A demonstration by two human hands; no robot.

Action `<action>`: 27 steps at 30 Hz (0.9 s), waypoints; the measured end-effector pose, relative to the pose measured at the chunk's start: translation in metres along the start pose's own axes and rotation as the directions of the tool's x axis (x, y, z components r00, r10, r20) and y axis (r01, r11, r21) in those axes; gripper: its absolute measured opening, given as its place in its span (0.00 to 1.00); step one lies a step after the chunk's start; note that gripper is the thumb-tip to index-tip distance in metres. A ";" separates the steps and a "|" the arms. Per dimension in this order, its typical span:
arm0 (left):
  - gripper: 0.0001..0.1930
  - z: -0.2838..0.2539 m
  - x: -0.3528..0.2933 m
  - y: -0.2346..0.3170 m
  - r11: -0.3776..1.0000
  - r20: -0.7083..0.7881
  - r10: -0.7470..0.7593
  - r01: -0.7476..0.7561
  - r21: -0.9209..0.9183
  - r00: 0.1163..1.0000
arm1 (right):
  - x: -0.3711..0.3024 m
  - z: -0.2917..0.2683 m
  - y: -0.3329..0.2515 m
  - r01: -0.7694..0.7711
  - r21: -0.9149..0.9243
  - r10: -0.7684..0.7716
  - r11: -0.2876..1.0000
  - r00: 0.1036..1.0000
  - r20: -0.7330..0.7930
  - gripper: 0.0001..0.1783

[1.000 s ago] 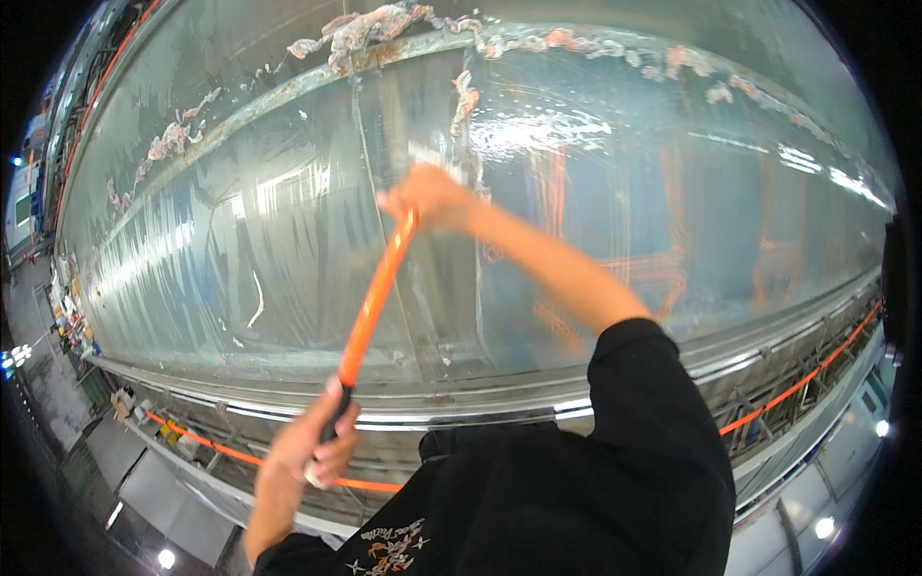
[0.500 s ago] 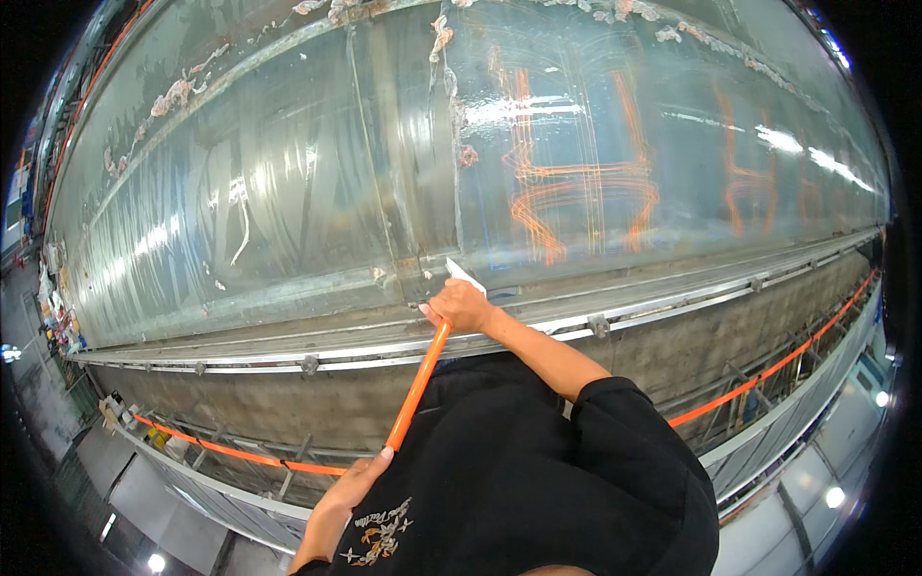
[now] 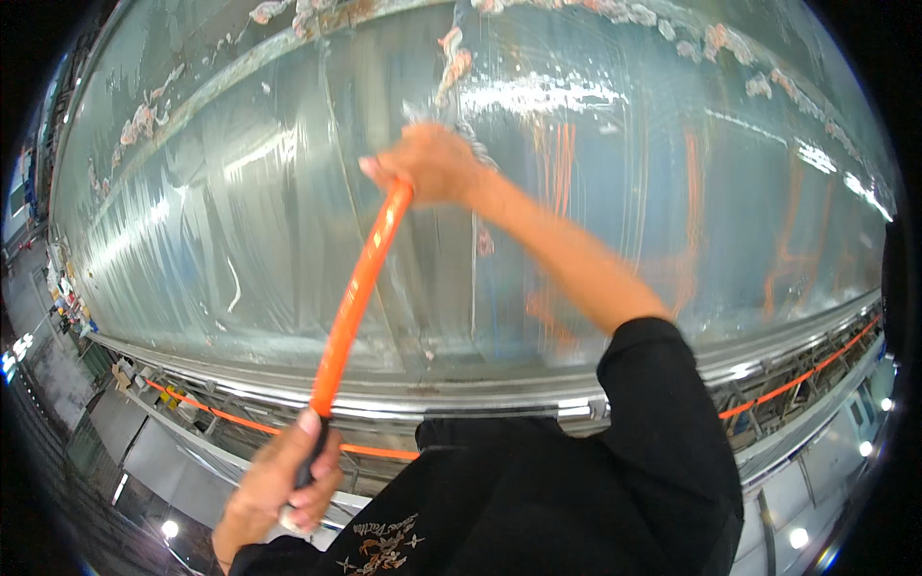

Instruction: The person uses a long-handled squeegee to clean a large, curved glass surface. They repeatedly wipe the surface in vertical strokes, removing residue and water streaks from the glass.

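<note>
An orange-handled scraper (image 3: 355, 298) slants across the wet, glossy grey-green surface (image 3: 375, 259). My left hand (image 3: 279, 475) is closed round the black grip at its lower end. Around the upper end, my right hand (image 3: 427, 165) is also closed, a little blurred by motion. Most of the scraper's head is hidden behind that hand; only a smeared pale edge shows beyond the knuckles. Just past my right hand, a seam carries soft pinkish-white residue (image 3: 454, 62).
Faded orange marks (image 3: 691, 221) lie on the surface to the right. More lumpy residue (image 3: 634, 12) follows the far ridge. A metal rail (image 3: 384, 396) borders the near edge, in front of my body. Beyond it run an orange strip (image 3: 230, 416) and a lower framework.
Both arms have stretched outward. My right hand and the scraper's head moved from the near edge far up the surface; my left hand shifted left. My body leans closer over the rail.
</note>
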State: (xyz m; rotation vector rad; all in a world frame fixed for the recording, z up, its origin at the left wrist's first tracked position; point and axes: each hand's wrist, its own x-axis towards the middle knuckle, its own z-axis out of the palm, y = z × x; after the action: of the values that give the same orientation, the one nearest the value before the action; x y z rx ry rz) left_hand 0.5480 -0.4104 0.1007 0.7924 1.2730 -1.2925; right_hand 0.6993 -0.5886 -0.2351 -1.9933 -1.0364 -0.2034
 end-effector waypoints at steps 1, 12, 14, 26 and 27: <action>0.31 -0.001 0.005 0.026 0.998 0.033 0.033 -0.030 -0.062 0.999 | 0.029 -0.009 0.030 0.041 -0.043 -0.040 0.998 0.999 0.028 0.25; 0.29 -0.001 0.045 0.064 0.967 0.270 0.207 -0.156 -0.200 0.940 | 0.067 -0.033 0.090 -0.091 0.057 0.085 0.994 0.991 0.101 0.30; 0.30 -0.026 0.054 -0.015 0.972 0.251 0.177 -0.129 -0.198 0.952 | 0.025 -0.011 0.029 -0.104 0.122 0.069 0.987 0.962 0.263 0.31; 0.34 -0.094 0.065 -0.368 0.959 -0.133 0.057 -0.017 0.282 0.990 | -0.252 0.038 -0.304 -0.244 0.157 0.231 0.957 0.968 0.096 0.26; 0.34 -0.089 0.066 -0.371 0.957 -0.181 0.051 0.004 0.291 0.982 | -0.259 0.036 -0.308 -0.258 0.158 0.244 0.953 0.965 0.100 0.26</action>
State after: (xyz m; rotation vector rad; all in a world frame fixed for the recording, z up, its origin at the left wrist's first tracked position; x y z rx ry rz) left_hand 0.1604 -0.4084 0.1014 1.1576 1.2295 -1.4318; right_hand 0.2993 -0.6267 -0.1935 -1.9665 -0.8088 0.0994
